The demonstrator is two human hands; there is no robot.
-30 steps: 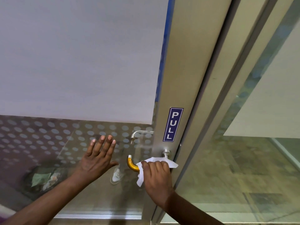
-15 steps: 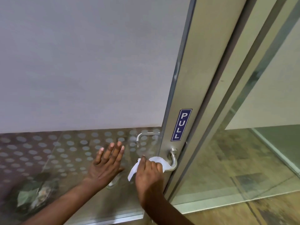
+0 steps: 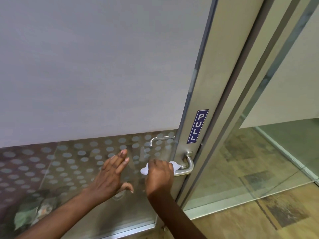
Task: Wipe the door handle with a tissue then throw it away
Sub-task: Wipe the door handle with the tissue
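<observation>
A silver lever door handle (image 3: 188, 165) sticks out from the metal door stile, below a blue PULL sticker (image 3: 197, 126). My right hand (image 3: 159, 175) is closed around the lever's left part with a white tissue (image 3: 175, 165) wrapped under the fingers; tissue ends show on both sides of the fist. My left hand (image 3: 111, 176) rests flat with fingers spread on the glass door panel (image 3: 72, 169), just left of the right hand.
The door glass has a frosted upper part and a dotted band below. A second handle (image 3: 159, 139) shows through the glass on the far side. A fixed glass pane (image 3: 259, 161) and patterned floor (image 3: 259, 219) lie to the right.
My right hand slid the tissue left along the lever, baring its curved neck near the stile. The view shifted so the door sits further right. The left hand stayed on the glass.
</observation>
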